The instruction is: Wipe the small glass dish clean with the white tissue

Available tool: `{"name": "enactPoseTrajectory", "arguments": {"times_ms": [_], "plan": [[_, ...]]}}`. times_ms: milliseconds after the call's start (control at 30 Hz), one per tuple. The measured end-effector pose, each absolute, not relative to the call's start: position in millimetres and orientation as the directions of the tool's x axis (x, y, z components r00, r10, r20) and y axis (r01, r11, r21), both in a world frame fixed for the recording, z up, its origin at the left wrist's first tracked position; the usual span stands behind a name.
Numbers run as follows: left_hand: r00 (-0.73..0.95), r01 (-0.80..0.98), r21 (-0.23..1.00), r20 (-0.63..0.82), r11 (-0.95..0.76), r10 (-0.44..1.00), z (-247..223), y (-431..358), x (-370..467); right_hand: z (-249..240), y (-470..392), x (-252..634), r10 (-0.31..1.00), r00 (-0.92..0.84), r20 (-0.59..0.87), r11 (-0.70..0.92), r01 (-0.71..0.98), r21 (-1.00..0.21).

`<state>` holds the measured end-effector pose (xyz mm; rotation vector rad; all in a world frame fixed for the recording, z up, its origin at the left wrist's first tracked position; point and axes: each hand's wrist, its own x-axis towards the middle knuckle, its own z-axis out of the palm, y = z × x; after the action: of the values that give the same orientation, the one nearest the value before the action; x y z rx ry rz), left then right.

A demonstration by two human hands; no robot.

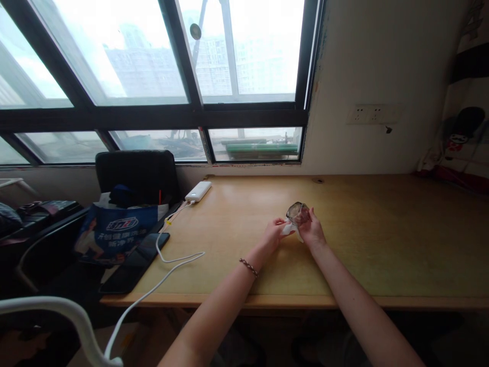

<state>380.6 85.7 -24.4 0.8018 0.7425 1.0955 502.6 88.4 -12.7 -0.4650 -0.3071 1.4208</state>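
Because the clear piece [296, 213] looks light and brittle, edge holds suit; right hand [313, 233] grasps it, left hand [272, 231] white tissue [289, 229].

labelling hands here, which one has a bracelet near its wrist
The left hand, which pinches the white tissue-like piece: a braided bracelet circles its forearm near the wrist, while the right hand has a bare forearm.

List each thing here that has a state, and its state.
Left hand: closed on tissue
Right hand: holding clear object
Clear object: held; exact kind unclear
Tissue: crumpled
Power bank: cable plugged in
Cable: slack, curved
Tablet: flat, screen dark
Bag: open, filled
Sockets: no plugs visible
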Motion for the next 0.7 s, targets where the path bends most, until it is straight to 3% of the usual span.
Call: {"name": "enactPoseTrajectory", "arguments": {"times_ms": [233,533,700], "plan": [[0.270,-0.449,0.882,-0.018,0.143,0.963,-23.4,83.9,380.3,-14.4,89.2,498.5,0.995,0.099,-0.002,0.082,-0.838,-0.539],[0.185,-0.264,0.954,0.194,-0.142,0.963,-9.4,76.0,377.0,-22.0,87.2,489.6,0.992,0.066,0.111,0.125,-0.701,-0.702],[0.085,-0.172,0.954,0.263,-0.246,0.961,-10.1,75.2,378.0,-22.8,87.0,486.3,0.988,0.100,0.114,0.152,-0.694,-0.704]]}}
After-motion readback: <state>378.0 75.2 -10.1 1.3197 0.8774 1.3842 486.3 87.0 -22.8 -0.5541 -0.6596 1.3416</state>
